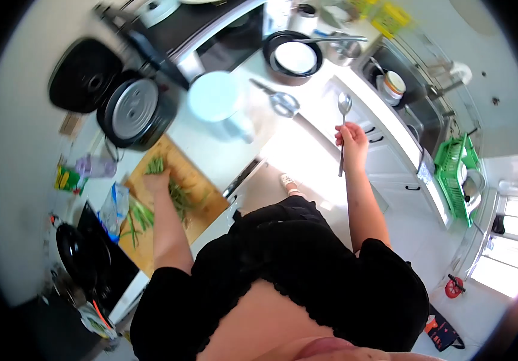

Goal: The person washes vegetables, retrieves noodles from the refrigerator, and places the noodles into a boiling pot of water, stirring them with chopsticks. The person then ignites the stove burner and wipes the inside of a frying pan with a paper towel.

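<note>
- In the head view, our left hand (156, 180) is closed around a bunch of cut greens (155, 165) over the far part of the wooden cutting board (209, 207).
- Our right hand (354, 139) grips a long spoon (344, 103) by its handle, fingers pinched together, held up over the floor near the white cabinets (394, 153), well apart from the board.
- The spoon's long axis runs roughly straight away from our body: its bowl points away from us, and the end of its handle points back toward us.
- The loose greens (179, 200) lie on the board just to the right of our left wrist; longer green stalks (140, 215) lie to the left of that forearm. Our left hand is much the nearer to both; our right would have to cross toward the left to reach them.
- Between our hands, beyond the board, we see a pale blue pitcher (214, 96), blurred, and scissors (285, 104) on the counter (194, 129). The scissors' handles lie toward our right hand, their blades pointing away and to the left.
</note>
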A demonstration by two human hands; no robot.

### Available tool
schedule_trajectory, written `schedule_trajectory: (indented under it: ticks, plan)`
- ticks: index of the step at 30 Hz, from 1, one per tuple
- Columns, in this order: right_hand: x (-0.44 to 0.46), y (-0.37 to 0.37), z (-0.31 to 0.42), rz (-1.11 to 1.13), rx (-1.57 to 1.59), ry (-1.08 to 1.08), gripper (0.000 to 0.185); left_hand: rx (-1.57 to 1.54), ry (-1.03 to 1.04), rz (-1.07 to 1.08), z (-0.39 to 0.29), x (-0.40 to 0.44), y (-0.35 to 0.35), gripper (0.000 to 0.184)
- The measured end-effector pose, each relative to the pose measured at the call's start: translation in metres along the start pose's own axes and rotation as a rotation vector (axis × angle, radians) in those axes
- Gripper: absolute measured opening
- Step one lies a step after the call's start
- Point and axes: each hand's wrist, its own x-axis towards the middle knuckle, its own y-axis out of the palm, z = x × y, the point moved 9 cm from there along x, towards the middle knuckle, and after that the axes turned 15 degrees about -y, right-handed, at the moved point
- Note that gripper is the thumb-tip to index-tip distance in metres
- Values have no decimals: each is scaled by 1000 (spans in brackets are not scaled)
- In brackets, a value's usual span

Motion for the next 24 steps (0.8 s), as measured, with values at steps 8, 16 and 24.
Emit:
schedule_trajectory:
  ticks: [8,16,24]
  plan:
    - [163,-196,-95,-389,257,164,15,133,-136,185,-22,-54,-29,129]
    - [288,-283,-161,-516,76,291,8,225,-281,-113,-1,-79,-48,82]
    - [417,-306,-208,-48,202,144,32,212,228,-291,27,-141,-69,59]
